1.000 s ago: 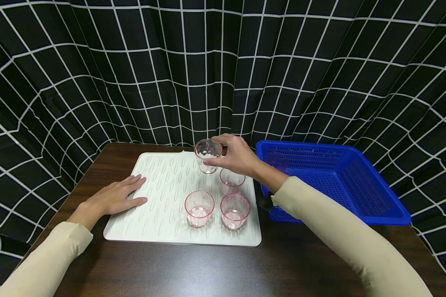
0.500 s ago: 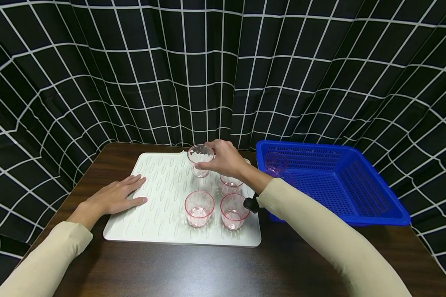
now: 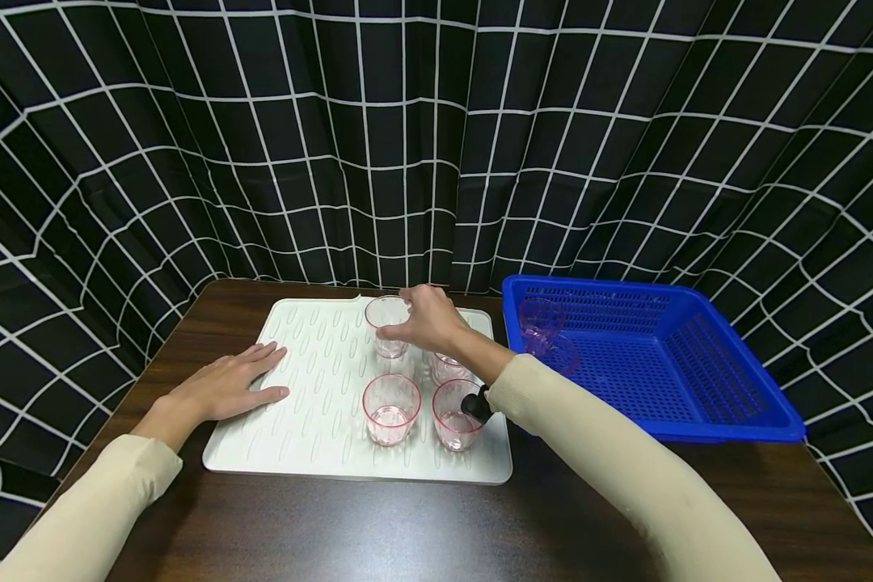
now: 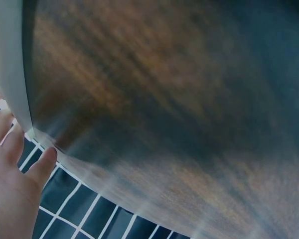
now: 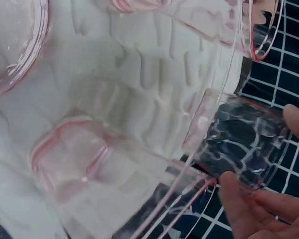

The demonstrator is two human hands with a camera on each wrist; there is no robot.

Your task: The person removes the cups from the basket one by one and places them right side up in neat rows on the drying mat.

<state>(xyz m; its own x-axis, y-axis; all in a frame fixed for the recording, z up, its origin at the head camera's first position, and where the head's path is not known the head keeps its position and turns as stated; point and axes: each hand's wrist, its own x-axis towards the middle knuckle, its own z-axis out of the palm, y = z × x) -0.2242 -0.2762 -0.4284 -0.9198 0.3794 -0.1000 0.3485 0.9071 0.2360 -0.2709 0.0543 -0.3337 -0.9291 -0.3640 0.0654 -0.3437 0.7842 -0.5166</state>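
Note:
My right hand grips a clear glass with a pink rim, thumb on the near side and fingers on the far side. It is upright at the back of the white ridged drying mat, its base close over the surface. The right wrist view shows fingertips pinching this patterned glass. Two similar glasses stand in front, one to the left and one to the right. Another glass is partly hidden behind my right wrist. My left hand lies flat, fingers spread, on the mat's left edge.
A blue plastic basket sits at the right of the dark wooden table, with pink-rimmed glasses in its left end. A black curtain with white grid lines hangs behind. A small black wrist camera is on my right wrist.
My right hand has moved the held glass a little left and down toward the mat. More of the glasses in the basket now shows. The left hand has stayed in place.

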